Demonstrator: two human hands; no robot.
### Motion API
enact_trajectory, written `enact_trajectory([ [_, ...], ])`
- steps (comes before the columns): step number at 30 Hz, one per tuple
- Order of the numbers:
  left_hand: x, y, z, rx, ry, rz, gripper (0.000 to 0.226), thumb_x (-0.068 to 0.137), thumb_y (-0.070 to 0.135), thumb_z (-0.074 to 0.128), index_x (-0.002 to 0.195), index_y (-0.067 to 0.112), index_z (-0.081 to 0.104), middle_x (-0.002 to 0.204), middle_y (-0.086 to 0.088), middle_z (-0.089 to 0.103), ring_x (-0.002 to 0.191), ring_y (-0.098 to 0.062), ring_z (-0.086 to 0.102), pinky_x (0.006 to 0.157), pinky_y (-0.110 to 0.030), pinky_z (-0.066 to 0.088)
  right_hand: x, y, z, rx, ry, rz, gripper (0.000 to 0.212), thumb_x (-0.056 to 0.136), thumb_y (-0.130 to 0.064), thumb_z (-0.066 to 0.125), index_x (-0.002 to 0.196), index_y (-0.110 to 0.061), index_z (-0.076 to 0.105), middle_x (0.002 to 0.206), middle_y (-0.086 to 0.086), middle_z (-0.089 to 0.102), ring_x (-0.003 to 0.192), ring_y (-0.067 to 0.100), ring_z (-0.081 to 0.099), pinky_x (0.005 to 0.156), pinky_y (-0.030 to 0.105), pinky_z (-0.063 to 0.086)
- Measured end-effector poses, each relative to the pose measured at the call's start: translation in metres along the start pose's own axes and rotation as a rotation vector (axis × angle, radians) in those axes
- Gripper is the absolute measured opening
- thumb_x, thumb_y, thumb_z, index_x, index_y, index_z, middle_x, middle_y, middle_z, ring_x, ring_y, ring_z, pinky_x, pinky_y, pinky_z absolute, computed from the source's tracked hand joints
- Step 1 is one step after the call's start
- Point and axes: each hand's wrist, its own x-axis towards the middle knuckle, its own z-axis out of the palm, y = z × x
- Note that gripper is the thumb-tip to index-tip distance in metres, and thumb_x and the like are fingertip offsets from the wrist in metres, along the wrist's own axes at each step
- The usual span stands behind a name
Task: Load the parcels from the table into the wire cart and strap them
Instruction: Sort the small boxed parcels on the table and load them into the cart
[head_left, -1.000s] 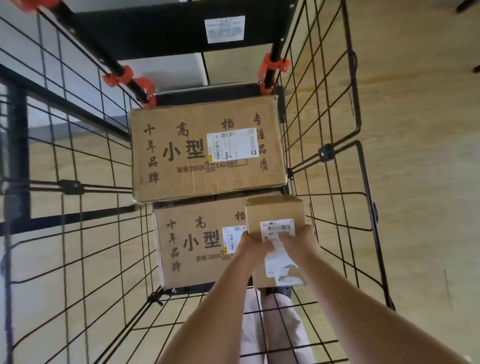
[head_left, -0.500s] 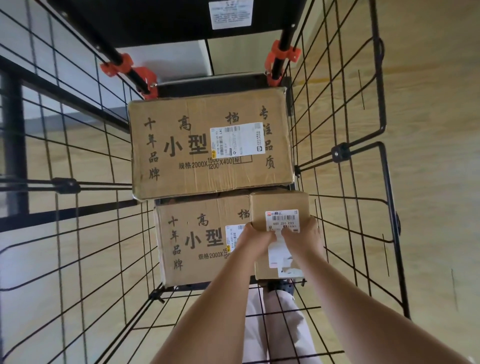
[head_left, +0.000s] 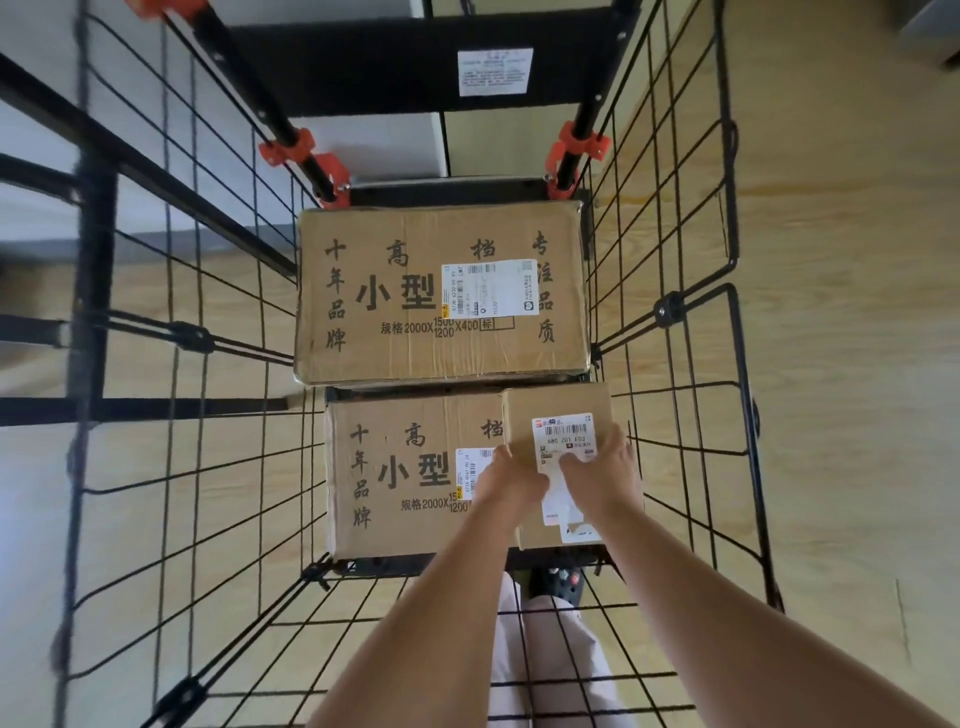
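Observation:
I look straight down into the black wire cart. Two large cardboard parcels lie inside: the far parcel sits higher, and the near parcel lies below it. A small cardboard parcel with a white barcode label rests against the right side of the near parcel, close to the cart's right wire wall. My left hand grips its left edge and my right hand presses on its label side. Both hands hold it.
Black cart handle posts with orange clamps rise at the far end. A black panel with a white sticker spans the top. Wood floor lies to the right. My legs and a dark shoe show through the near wire wall.
The small parcel has gone deeper into the cart with both hands on it, toward the right wall beside the near large parcel. The view has shifted down slightly.

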Motion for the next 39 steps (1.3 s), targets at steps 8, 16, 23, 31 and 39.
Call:
enact_trajectory([
  [8,-0.046,-0.018,-0.011,-0.024,0.090,0.093,0.061,0.093,0.025,0.052,0.149,0.018,0.029,0.130,-0.006,0.056,0.107,-0.022,0.062,0.089,-0.036,0.055,-0.046,-0.007,-0.021,-0.086,-0.064,-0.122,0.075,0.089,-0.019,0.061,0.154,-0.019,0.024,0.146,0.011,0.040,0.127,0.033,0.048,0.098,0.049,0.050],
  [16,-0.115,-0.046,-0.023,0.033,0.176,0.140,0.054,0.091,0.030,0.056,0.142,0.019,0.039,0.127,-0.003,0.059,0.103,-0.018,0.060,0.083,-0.029,0.052,-0.111,-0.013,-0.050,-0.224,-0.160,-0.291,0.071,0.091,-0.024,0.061,0.153,-0.019,0.027,0.144,0.009,0.041,0.121,0.028,0.052,0.096,0.040,0.050],
  [23,-0.189,-0.066,-0.043,0.118,0.330,0.225,0.050,0.092,0.021,0.051,0.141,0.018,0.041,0.132,-0.004,0.056,0.113,-0.022,0.057,0.081,-0.030,0.047,-0.170,-0.019,-0.075,-0.393,-0.176,-0.415,0.052,0.093,-0.029,0.058,0.143,-0.021,0.044,0.134,0.006,0.051,0.105,0.025,0.063,0.083,0.035,0.054],
  [31,-0.257,-0.114,-0.085,0.005,0.538,0.258,0.033,0.089,0.023,0.054,0.122,0.022,0.053,0.114,0.000,0.062,0.096,-0.015,0.057,0.082,-0.030,0.053,-0.238,-0.060,-0.071,-0.447,-0.089,-0.634,0.023,0.094,-0.020,0.052,0.116,-0.025,0.058,0.090,-0.010,0.054,0.069,0.007,0.056,0.054,0.021,0.044],
  [39,-0.288,-0.182,-0.129,-0.133,0.593,0.291,0.050,0.087,0.013,0.058,0.135,0.021,0.048,0.135,-0.003,0.050,0.111,-0.020,0.055,0.091,-0.032,0.053,-0.308,-0.086,-0.029,-0.550,-0.036,-0.823,0.007,0.095,-0.024,0.057,0.097,-0.030,0.060,0.084,-0.017,0.058,0.063,-0.002,0.056,0.046,0.012,0.041],
])
